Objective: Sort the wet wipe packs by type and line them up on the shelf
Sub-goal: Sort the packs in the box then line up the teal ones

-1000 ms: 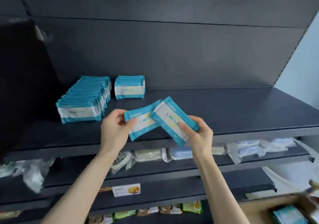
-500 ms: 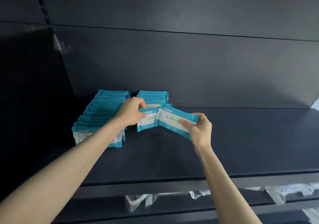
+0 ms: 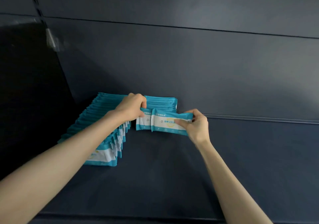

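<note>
Wet wipe packs point(image 3: 105, 156) in teal with a white band stand on the dark shelf point(image 3: 172, 180) in two groups: a long row point(image 3: 96, 125) that runs from the front left towards the back panel point(image 3: 189, 68), and a short row point(image 3: 161, 102) just beside it at the rear, close against that panel. Two more packs are held in front of the short row. The left hand point(image 3: 133, 107) reaches over the long row with its fingers curled and pinches the upper left corner of the left pack point(image 3: 143, 121) between thumb and fingertips. The right hand point(image 3: 196, 125) has its fingers bent and pinches the right end of the right pack point(image 3: 170, 123), thumb on the printed face and fingers point(image 3: 194, 115) over the top edge. Both held packs are upright with their printed faces towards the camera, and their long axes run left to right, roughly parallel to the back panel. The right pack overlaps the right part of the left pack and slopes slightly down towards its right end. Whether their lower edges touch the shelf cannot be told. Both forearms are bare and stretch in from the lower corners of the view
</note>
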Demonstrator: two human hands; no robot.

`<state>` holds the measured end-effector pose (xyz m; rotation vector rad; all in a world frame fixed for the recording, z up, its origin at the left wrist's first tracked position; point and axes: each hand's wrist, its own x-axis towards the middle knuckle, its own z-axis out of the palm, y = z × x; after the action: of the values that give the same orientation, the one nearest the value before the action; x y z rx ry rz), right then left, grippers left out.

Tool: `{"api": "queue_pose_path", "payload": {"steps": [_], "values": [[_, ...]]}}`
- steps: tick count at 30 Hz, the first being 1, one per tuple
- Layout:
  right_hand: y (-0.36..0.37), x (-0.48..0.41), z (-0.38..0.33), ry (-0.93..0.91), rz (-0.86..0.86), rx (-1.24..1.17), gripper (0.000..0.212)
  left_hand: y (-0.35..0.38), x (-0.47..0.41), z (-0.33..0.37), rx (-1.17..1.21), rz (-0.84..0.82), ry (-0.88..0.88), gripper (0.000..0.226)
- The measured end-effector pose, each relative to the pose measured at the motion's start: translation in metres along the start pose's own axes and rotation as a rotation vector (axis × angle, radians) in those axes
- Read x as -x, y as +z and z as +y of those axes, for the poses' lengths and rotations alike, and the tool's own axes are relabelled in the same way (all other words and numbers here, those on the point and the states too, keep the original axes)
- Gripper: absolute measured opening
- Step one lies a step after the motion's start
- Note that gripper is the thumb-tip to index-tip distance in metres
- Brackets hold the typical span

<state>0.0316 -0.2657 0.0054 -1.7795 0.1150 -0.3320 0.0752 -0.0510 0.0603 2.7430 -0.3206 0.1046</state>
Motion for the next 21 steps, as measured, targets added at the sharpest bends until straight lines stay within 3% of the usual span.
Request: {"api": "queue_pose_path", "payload": {"steps": [6,11,18,21], "values": [[0.02,-0.004,0.001,-0.034,-0.027,0.114,0.027,-0.009,0.0,-0.007,0.025,-0.094,0.056,0.044],[0.039,-0.001,-0.001,-0.129,-0.017,0.292,0.033,-0.007,0.004,-0.008,0.013,-0.046,0.13,0.051],[0.047,0.006,-0.001,-0.212,0.101,0.529,0.055,-0.001,0.006,-0.007,-0.101,-0.006,0.22,0.049],[0.044,0.007,0.003,-0.23,0.014,0.527,0.077,0.001,0.005,-0.007,-0.137,0.01,0.238,0.048]]}}
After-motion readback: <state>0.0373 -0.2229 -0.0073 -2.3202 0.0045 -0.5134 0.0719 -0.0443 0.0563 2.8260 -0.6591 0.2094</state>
